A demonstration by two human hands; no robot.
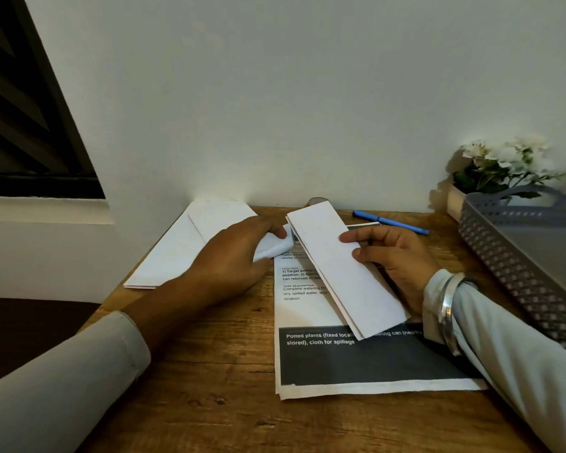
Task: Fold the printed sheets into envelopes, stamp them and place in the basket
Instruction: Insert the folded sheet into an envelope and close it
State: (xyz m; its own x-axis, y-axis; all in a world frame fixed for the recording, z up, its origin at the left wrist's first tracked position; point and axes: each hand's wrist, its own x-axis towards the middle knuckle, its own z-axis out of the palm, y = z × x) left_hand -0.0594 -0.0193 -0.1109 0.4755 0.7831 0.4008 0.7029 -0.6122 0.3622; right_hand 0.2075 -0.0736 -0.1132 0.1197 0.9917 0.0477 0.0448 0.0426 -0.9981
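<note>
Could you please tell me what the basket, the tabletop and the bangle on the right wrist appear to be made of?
Basket: probably moulded plastic, matt grey, judging by its regular perforated wall. Tabletop: wood or wood-look laminate, brown with visible grain; which is unclear. Bangle: apparently metal, silvery with a bright sheen.

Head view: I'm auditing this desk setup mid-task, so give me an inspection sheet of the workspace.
Surface: wooden desk, bare grain visible.
Job's things: envelopes stacked left; printed sheets stacked centre; folded sheet held above them; basket at right edge.
Clutter: blue pen behind the sheets; potted flowers at far right.
Hands: left hand pinches the top envelope by its end; right hand grips the folded sheet.
Cables: nothing seen.
Surroundings: white wall behind; slatted window at left.
</note>
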